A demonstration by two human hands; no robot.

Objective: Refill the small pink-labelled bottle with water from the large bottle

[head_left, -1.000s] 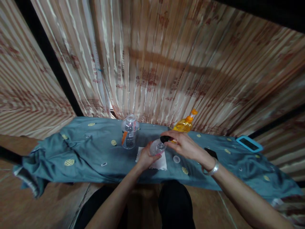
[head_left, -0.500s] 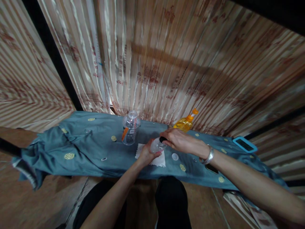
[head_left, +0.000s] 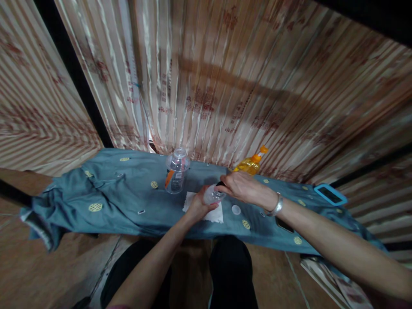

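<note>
My left hand [head_left: 197, 207] is wrapped round a small clear bottle [head_left: 212, 195], holding it above a white cloth [head_left: 215, 214]. My right hand [head_left: 240, 189] pinches a black cap [head_left: 220, 184] at the bottle's mouth, fingers closed over it. Both hands meet over the middle of a blue-grey patterned cloth [head_left: 116, 197] that covers a low surface.
A clear plastic bottle [head_left: 175, 173] with an orange part inside stands left of the hands. An orange-capped bottle of yellow liquid [head_left: 250, 164] lies behind them. A small white lid [head_left: 236, 210] rests on the cloth. A blue-cased phone [head_left: 331, 194] lies at the right. Striped curtains hang behind.
My right hand has pulled in closer over the bottle mouth, covering more of the black cap. The view shifted slightly; the bottles and cloth stayed put.
</note>
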